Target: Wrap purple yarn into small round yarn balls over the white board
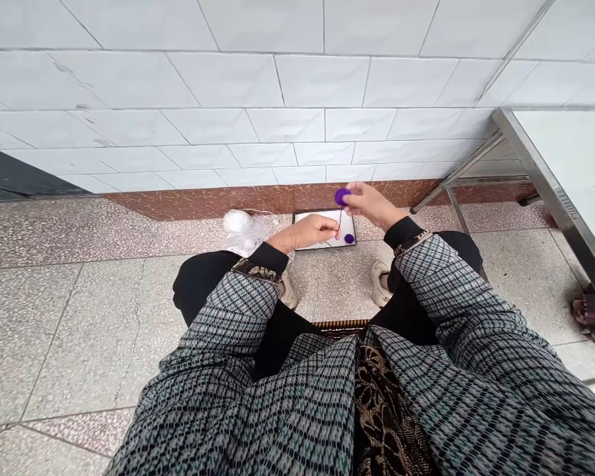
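My right hand (369,203) pinches a small round purple yarn piece (342,196) between thumb and fingers, up in front of the wall. From it a dark strand (340,218) runs down to my left hand (311,233), whose fingers are closed on its lower end. Beneath both hands a white board with a dark frame (301,217) lies on the floor. A second round purple piece (349,238) rests on the board's right part. My left hand partly covers the board.
A ball of white yarn (238,222) with clear plastic around it is on the floor left of the board. A metal-framed table (550,178) stands at the right. Ahead is a white tiled wall (322,79). My shoes (379,284) flank the floor before the board.
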`<state>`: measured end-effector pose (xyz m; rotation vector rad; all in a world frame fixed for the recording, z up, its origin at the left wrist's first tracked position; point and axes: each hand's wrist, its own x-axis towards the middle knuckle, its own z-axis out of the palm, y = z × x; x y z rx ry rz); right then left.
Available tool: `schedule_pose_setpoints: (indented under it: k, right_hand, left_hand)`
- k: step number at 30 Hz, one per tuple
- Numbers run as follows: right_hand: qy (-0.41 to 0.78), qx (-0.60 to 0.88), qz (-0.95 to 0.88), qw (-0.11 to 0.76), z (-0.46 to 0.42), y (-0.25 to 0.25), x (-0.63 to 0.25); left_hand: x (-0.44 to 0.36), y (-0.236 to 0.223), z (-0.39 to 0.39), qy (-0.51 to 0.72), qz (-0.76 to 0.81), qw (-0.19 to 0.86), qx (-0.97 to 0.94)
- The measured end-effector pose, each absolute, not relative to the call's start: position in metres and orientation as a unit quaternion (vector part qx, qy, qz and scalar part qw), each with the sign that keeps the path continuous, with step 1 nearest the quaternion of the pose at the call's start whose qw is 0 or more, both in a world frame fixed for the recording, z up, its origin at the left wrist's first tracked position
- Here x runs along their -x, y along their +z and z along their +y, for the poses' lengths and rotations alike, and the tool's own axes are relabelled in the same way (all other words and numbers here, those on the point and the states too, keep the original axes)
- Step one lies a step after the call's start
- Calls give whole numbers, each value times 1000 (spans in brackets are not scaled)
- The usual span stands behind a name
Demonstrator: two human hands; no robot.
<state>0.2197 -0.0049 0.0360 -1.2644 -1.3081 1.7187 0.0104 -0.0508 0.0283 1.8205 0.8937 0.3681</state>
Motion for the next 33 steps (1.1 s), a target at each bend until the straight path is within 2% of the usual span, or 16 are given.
schedule_pose_setpoints:
  k: [3, 5, 6, 8, 12, 14, 16, 18, 20, 23, 24, 26, 28, 31, 33]
  right_hand:
    - [624, 482, -601, 131, -12, 30, -218]
    - [673, 400, -618, 67, -17, 32, -220]
    - [705, 362, -605, 75, -17, 34, -221]
    - [751, 325, -553, 154, -16, 41, -223]
    - [759, 354, -435, 333, -8, 47, -223]
    - [740, 391, -412, 361, -5, 45, -220]
    - [702, 445, -429, 353, -4, 39, -216]
    - [648, 496, -481, 320, -5, 32, -214]
    - [611, 512, -551, 246, -8, 28, -213]
    - [656, 435, -609, 95, -15, 31, -216]
    - [688, 394, -605, 73, -16, 34, -218]
    - [745, 330, -570, 109, -18, 42, -221]
    - [770, 308, -513, 221, -15, 48, -222]
    - [752, 339, -430, 367, -8, 47, -221]
    - [721, 395, -417, 388, -4, 40, -218]
  left_hand:
    - [-3, 27, -46, 216, 420, 478, -740]
    - [2, 24, -41, 257, 480, 432, -719]
    - [4, 23, -39, 268, 508, 408, -709]
    - [4, 20, -37, 269, 542, 383, -698]
    - [-6, 18, -44, 195, 466, 440, -742]
    - [-12, 21, -50, 157, 398, 475, -769]
    - [-16, 24, -53, 141, 355, 492, -782]
    - [-15, 27, -55, 146, 344, 491, -787]
    - [-10, 29, -53, 177, 364, 473, -782]
    - [0, 29, -47, 251, 436, 421, -754]
    - [3, 28, -45, 270, 461, 404, -743]
    - [5, 25, -42, 282, 499, 382, -725]
    - [2, 24, -42, 264, 508, 388, -723]
    - [-7, 25, -48, 207, 455, 434, -749]
    - [-12, 28, -53, 172, 403, 465, -770]
